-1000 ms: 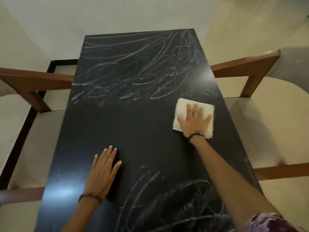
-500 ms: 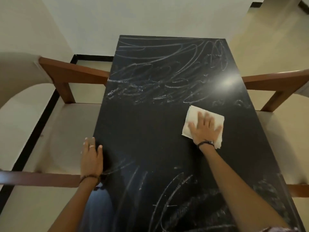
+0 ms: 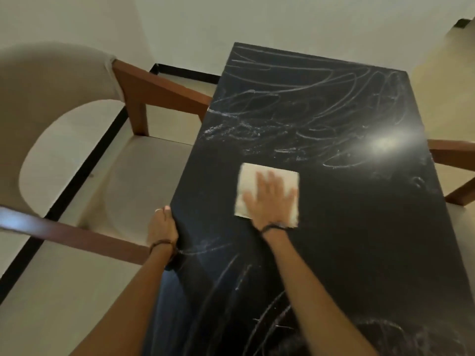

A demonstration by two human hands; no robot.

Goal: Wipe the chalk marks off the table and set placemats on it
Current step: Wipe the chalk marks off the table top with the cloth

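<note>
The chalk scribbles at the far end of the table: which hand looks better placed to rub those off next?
Probably the right hand: it presses flat on the white cloth, just short of the far chalk marks. The left hand grips the table edge, holding no cloth.

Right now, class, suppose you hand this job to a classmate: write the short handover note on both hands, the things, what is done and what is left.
Left hand: grip curled over the left edge of the table, steadying it.
Right hand: flat and open, pressing the cloth on the middle of the table.
Done: the middle band around the cloth looks wiped.
Left: chalk marks cover the far end, and more lie at the near end. No placemats are in view; they go on after wiping.
</note>
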